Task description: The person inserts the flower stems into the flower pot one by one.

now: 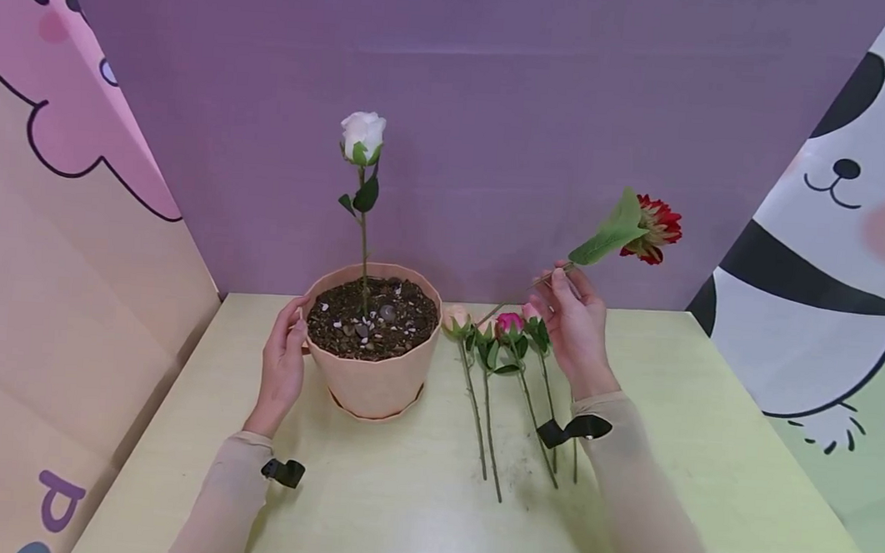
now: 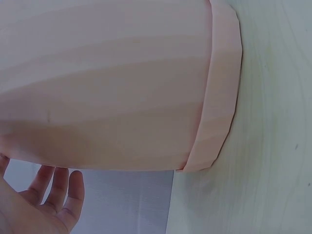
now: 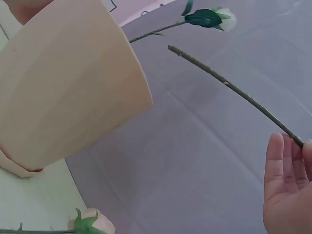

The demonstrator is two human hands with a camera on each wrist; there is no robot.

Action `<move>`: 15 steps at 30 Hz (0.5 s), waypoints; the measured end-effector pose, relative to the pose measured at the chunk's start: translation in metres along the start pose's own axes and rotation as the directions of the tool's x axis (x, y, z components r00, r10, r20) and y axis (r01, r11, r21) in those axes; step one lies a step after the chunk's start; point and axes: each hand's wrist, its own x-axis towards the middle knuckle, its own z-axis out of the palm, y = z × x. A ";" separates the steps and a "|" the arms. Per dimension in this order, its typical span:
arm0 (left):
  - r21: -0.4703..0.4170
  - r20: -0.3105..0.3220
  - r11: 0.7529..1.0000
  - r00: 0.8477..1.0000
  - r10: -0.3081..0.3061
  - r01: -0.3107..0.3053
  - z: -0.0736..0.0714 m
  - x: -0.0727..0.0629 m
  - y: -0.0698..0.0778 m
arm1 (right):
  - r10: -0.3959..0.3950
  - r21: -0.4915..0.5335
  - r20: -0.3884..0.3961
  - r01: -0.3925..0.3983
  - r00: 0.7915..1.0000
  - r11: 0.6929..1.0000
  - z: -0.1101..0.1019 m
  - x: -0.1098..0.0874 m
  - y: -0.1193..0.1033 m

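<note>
My right hand (image 1: pixel 573 325) pinches the stem of a red flower (image 1: pixel 657 229) between thumb and fingers. The bloom and its big green leaf (image 1: pixel 610 233) point up to the right. Its bare stem (image 3: pixel 234 87) slants toward the pot, with the cut end in the air in the right wrist view. My left hand (image 1: pixel 283 367) is at the left side of a pink flowerpot (image 1: pixel 373 381), its fingertips (image 2: pixel 75 180) right at the pot wall. A white rose (image 1: pixel 363 139) stands upright in the pot's dark soil (image 1: pixel 403 316).
Right of the pot, several cut roses lie on the pale table (image 1: pixel 400 508), including a peach rose (image 1: pixel 456 321) and a magenta rose (image 1: pixel 510 323). The purple backdrop (image 1: pixel 479 145) rises at the table's far edge. Printed panels stand at both sides.
</note>
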 end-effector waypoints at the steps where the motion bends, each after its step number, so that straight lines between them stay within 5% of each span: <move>1: -0.002 0.003 1.000 1.000 -0.002 0.002 0.001 0.000 0.000 | -0.004 -0.020 -0.006 0.004 1.000 1.000 0.003 0.001 0.001; 15: 0.019 -0.005 1.000 1.000 -0.004 0.004 0.001 -0.001 0.001 | -0.068 -0.130 -0.008 0.066 0.998 0.989 0.042 0.007 0.019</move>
